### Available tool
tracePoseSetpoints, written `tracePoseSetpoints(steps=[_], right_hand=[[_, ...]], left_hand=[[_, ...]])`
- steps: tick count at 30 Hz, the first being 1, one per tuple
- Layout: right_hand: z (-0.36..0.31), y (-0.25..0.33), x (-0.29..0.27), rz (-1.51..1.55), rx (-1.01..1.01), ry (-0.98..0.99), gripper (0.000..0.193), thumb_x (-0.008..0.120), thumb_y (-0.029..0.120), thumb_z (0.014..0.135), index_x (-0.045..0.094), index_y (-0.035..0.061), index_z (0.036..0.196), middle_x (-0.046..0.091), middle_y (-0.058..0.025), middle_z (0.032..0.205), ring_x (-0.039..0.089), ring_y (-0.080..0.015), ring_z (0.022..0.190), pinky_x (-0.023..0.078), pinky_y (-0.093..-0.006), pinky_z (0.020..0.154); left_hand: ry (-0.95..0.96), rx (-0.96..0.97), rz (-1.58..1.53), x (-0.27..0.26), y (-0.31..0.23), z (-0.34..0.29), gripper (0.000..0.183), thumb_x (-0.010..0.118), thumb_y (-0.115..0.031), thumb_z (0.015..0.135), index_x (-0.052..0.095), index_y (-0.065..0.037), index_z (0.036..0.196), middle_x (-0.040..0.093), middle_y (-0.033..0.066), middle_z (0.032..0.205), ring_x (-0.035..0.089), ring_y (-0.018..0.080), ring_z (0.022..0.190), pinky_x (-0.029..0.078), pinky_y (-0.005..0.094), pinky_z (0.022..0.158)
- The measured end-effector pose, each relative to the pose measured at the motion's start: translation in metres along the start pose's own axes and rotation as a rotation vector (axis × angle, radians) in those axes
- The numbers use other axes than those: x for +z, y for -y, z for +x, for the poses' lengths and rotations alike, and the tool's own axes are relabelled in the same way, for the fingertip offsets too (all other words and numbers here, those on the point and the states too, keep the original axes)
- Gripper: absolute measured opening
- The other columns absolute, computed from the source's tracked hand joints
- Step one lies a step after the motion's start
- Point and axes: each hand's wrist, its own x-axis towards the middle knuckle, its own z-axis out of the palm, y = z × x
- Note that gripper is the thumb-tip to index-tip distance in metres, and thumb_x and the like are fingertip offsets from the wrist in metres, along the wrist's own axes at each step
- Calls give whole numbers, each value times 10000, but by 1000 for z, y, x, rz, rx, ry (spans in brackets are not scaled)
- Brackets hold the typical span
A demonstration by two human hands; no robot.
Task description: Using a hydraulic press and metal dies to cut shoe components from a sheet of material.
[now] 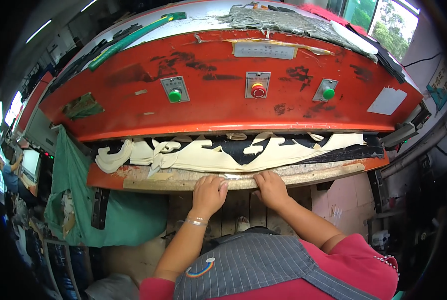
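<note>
Here on the ledge [308, 176], the left hand [210, 195] and right hand [271, 189] are rested slightly apart, perhaps for steadying; whether it is gripped cannot be told. Just behind the ledge, cream material [198, 157] is spread over a black sheet [341, 154], apparently as backing. Beyond, above the ledge, green buttons [175, 96] are set astride a red button [258, 90], presumably one per hand.

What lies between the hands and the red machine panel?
Head view: past the left hand and right hand comes wooden board, then cream cut sheets on a black surface, before the red panel.
</note>
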Motion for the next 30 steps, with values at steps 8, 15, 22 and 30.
tracePoseSetpoints(steps=[8,15,22,30], right_hand=[[5,-5,2,43,54,-28,425,811,158,577,588,50,922,586,-135,958,544,-306,949,442,-394,832],[-42,8,12,115,-97,99,433,782,200,618,598,45,979,584,-136,926,556,-318,905,462,-404,801],[20,14,-34,388,-37,215,661,727,454,708,559,11,1170,606,-211,1075,574,-361,999,444,-417,884],[104,51,19,-142,-6,327,1113,783,525,503,353,-59,1347,438,-212,1291,382,-346,1246,354,-437,1011]], left_hand=[[-84,-62,4,16,-2,-2,147,601,-205,779,623,-67,823,591,127,834,550,326,857,424,430,816],[171,-117,-31,-2,-5,-51,189,625,-249,773,662,-70,816,624,121,832,580,326,847,446,426,790],[168,-171,-229,-58,25,-21,235,571,-270,862,690,-69,877,659,151,892,612,339,867,488,414,777],[-117,-113,26,7,111,44,373,448,-103,888,537,-99,1250,490,118,1344,457,289,1240,338,429,1041]])
